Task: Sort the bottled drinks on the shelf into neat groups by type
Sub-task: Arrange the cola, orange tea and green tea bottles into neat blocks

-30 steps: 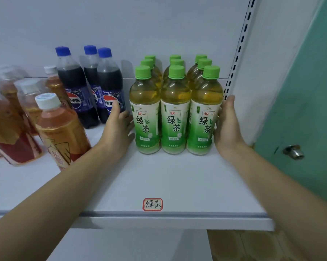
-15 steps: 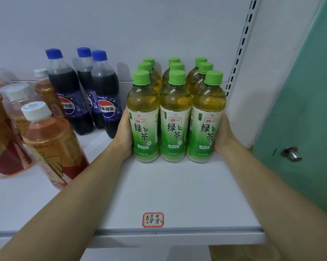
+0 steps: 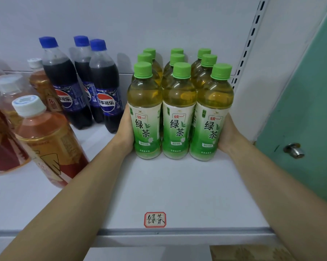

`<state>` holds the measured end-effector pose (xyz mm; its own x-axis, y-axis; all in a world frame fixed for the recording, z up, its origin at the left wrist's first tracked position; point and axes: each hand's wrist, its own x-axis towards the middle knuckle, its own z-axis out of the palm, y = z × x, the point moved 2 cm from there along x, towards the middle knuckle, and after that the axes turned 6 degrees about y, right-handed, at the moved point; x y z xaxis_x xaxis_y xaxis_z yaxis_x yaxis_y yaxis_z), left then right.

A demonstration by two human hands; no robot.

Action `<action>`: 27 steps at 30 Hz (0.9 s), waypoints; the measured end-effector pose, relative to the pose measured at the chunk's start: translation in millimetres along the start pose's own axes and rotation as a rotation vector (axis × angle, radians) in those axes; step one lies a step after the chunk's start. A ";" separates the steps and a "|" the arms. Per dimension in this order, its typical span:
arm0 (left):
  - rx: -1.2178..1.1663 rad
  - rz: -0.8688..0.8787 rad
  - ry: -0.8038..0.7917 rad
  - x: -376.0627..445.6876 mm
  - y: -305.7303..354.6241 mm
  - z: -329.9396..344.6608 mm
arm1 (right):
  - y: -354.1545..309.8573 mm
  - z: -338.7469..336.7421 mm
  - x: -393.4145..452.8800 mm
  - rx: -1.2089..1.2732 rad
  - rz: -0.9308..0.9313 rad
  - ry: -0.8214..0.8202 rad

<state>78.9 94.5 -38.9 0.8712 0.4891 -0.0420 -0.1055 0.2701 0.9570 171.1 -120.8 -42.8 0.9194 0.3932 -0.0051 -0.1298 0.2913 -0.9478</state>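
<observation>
Several green tea bottles (image 3: 178, 113) with green caps stand in a tight block of three rows on the white shelf (image 3: 177, 189), right of centre. My left hand (image 3: 125, 129) presses flat against the block's left side, fingers hidden behind the front-left bottle. My right hand (image 3: 227, 132) presses against its right side, fingers hidden behind the front-right bottle. Three cola bottles (image 3: 102, 95) with blue caps stand to the left at the back. Several amber tea bottles (image 3: 45, 140) with white caps crowd the far left.
A red-edged handwritten label (image 3: 155, 219) is stuck near the shelf's front edge, below the green tea. A slotted shelf upright (image 3: 247, 46) runs up the back right. A green door (image 3: 309, 110) with a metal knob (image 3: 293, 150) stands at the right.
Both hands went from resting beside the green tea block to squeezing its lower sides. The block now sits a little nearer the front and the view has shifted closer.
</observation>
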 end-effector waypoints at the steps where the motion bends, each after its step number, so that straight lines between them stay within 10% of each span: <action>1: 0.009 0.001 -0.001 -0.3 0.2 0.2 | 0.3 -0.3 0.0 0.007 0.000 0.000; 27: -0.083 -0.031 -0.024 -6.9 -0.3 3.6 | -2.8 -3.4 -7.6 0.012 -0.003 0.133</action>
<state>74.6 88.1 -37.9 0.8857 0.4599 -0.0638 -0.1164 0.3528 0.9284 165.7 -127.5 -41.2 0.9608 0.2734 -0.0451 -0.1306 0.3031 -0.9440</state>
